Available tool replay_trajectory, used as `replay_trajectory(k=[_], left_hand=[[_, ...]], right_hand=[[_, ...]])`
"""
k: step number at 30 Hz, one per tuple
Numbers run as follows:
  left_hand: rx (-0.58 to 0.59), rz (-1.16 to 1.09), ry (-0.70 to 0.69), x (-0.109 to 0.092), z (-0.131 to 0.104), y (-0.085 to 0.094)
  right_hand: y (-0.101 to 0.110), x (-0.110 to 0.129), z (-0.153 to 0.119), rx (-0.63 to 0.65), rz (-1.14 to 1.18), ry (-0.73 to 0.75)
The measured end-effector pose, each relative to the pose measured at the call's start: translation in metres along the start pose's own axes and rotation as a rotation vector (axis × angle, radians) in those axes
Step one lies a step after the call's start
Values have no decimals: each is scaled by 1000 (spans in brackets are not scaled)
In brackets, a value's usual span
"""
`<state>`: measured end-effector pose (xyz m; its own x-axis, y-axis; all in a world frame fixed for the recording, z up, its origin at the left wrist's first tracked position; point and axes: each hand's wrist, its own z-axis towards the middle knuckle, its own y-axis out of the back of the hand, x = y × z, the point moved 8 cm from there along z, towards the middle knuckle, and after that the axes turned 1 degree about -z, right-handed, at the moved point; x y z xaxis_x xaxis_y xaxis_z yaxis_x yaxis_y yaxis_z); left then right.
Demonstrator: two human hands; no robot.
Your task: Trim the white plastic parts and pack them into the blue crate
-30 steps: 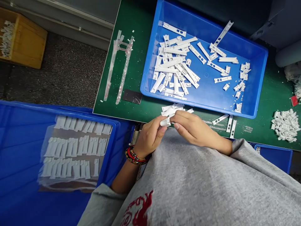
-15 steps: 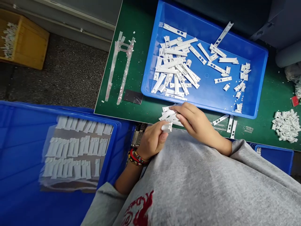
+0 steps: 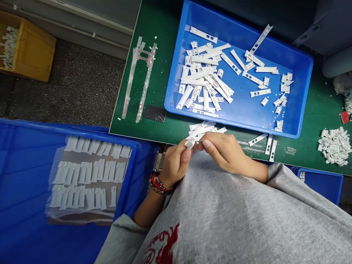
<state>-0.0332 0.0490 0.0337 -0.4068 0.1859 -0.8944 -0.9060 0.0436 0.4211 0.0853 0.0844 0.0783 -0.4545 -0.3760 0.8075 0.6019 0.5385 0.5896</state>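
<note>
A white plastic piece (image 3: 189, 143) is pinched between the thumb and fingers of my left hand (image 3: 174, 163), just off the table's front edge. My right hand (image 3: 228, 152) is closed round a thin, dark, blade-like tool (image 3: 200, 142). Its tip reaches the end of the white piece; most of the tool is hidden by my fingers. Right behind my hands, on the green table (image 3: 170, 130), lies a small pile of long white plastic pieces (image 3: 205, 127).
A blue tray (image 3: 233, 123) on the table holds many loose white pieces. Small white parts (image 3: 334, 146) are heaped at right. At lower left, a blue crate (image 3: 136, 154) has similar pieces in rows. A yellow bin (image 3: 38, 51) stands on the floor.
My right hand has come down toward my left, and the tool now meets the white piece. My left hand has shifted slightly left and tilted the piece.
</note>
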Motion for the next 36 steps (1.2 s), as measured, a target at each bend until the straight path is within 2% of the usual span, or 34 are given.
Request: replay_trajectory(k=[3,10,13,21,23,25,27,31,33,36], left_hand=[[-12,44,-41,-3,2,2],[5,134,-68,-4,4,4],[-8,177,-125,-7,4,4],[-26,280,-184,-8,3,3],[-29,270,-133,-6,4,4],[-2,177,-20,1,4,4],[62,-40,155,11,3,1],[265,-599,510,22,-7,-17],[356,-750,596,21,-10,-23],[453,-809,638,19,-12,-26]], right_hand=[[1,3,2,-28,-30,37],[-7,1,6,13,-70,40],[-8,0,7,13,-69,40],[-18,-9,9,153,-74,-10],[-19,-8,8,176,-49,-13],[-16,-8,8,176,0,-9],[-10,-10,8,160,41,-20],[-1,-17,11,145,83,-19],[-1,-18,12,169,97,5],[-5,-16,14,218,109,22]])
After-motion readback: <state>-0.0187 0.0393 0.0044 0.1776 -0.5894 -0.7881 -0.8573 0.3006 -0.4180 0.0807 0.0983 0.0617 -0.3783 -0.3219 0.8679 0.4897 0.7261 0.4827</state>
